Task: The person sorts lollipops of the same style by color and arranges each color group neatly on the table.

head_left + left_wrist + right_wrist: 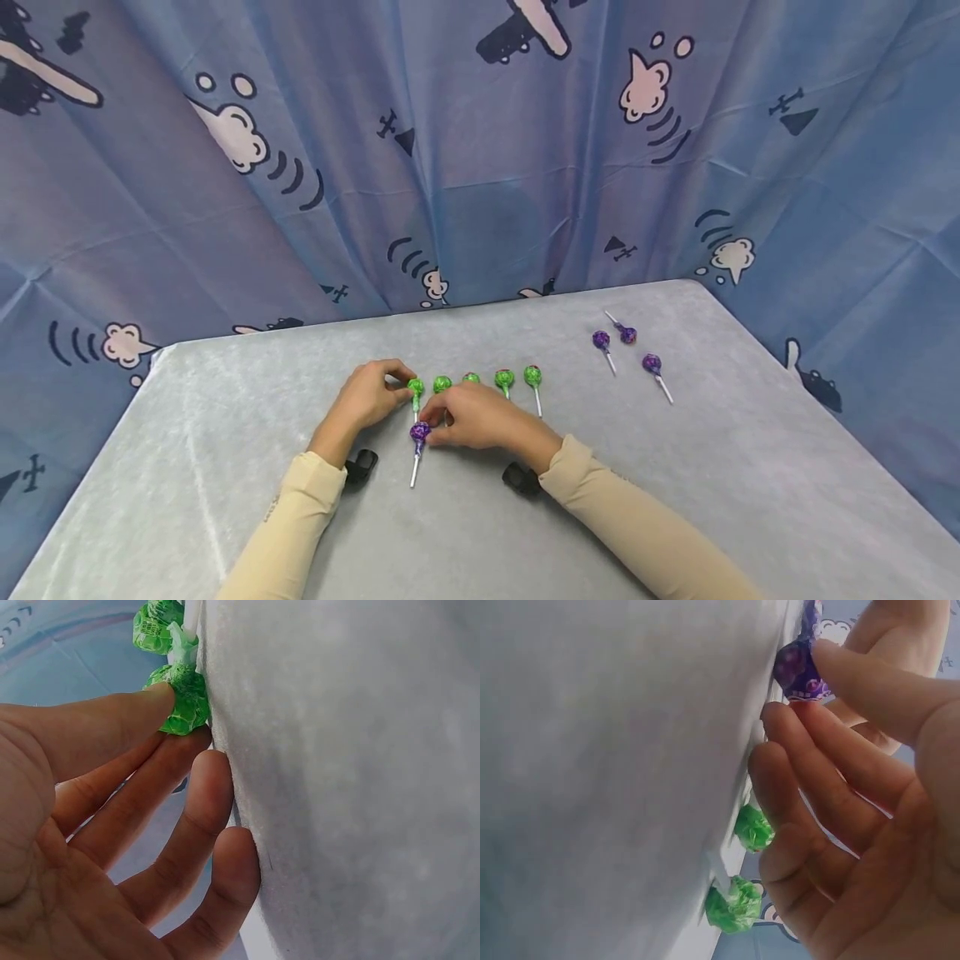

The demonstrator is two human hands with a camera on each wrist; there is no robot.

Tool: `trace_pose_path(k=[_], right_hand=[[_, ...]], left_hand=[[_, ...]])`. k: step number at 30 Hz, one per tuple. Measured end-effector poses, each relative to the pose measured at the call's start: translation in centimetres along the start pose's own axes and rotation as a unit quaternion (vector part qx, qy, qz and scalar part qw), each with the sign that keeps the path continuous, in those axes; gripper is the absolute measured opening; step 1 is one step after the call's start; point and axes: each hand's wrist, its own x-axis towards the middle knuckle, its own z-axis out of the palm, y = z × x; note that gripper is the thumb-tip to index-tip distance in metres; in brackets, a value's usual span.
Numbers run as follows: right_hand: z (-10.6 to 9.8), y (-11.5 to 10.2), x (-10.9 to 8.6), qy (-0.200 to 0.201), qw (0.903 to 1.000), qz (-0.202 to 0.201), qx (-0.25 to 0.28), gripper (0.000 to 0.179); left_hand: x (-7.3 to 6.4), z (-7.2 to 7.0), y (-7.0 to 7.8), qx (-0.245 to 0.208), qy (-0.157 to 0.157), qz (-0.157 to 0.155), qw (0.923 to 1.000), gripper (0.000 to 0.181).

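Note:
My left hand (369, 395) pinches the head of the leftmost green lollipop (416, 386) between thumb and forefinger. In the left wrist view that green lollipop (184, 701) shows under the thumb tip, with the other fingertips at the cloth. My right hand (476, 415) pinches a purple lollipop (420, 432) by its head, just below the green one, its white stick pointing toward me. The right wrist view shows thumb and forefinger on the purple wrapper (799, 669). More green lollipops (504, 379) stretch rightward in a row, some partly hidden behind my right hand.
Three purple lollipops (652, 364) lie apart at the table's back right. A grey-white cloth covers the table (420, 550). Behind it hangs a blue patterned curtain (480, 208). Black wrist cameras (521, 479) sit under both wrists.

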Motion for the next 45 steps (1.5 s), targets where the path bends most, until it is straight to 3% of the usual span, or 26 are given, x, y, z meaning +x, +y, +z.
trace_pose_path(k=[16, 23, 30, 33, 38, 45], right_hand=[[-0.1, 0.3, 0.1, 0.0, 1.0, 0.001, 0.005, 0.026], [-3.5, 2.1, -0.8, 0.017, 0.9989, 0.018, 0.041, 0.032], [-7.3, 6.2, -3.3, 0.071, 0.9954, 0.032, 0.057, 0.033], [-8.7, 8.1, -4.8, 0.094, 0.9923, 0.057, 0.058, 0.034], [-11.0, 11.3, -6.8, 0.128, 0.9806, 0.139, 0.054, 0.036], [-12.5, 16.2, -9.5, 0.129, 0.9661, 0.222, 0.032, 0.042]], left_hand=[[0.2, 0.1, 0.0, 0.002, -0.004, -0.002, 1.0, 0.018], [0.2, 0.1, 0.1, 0.003, -0.007, -0.01, 0.9999, 0.018], [0.0, 0.0, 0.1, -0.004, -0.007, -0.01, 0.9999, 0.019], [-0.2, 0.0, 0.1, -0.004, -0.01, -0.011, 0.9999, 0.019], [-0.2, 0.1, 0.1, -0.005, -0.009, -0.015, 0.9998, 0.019], [-0.2, 0.1, 0.2, -0.004, -0.006, -0.01, 0.9999, 0.019]])
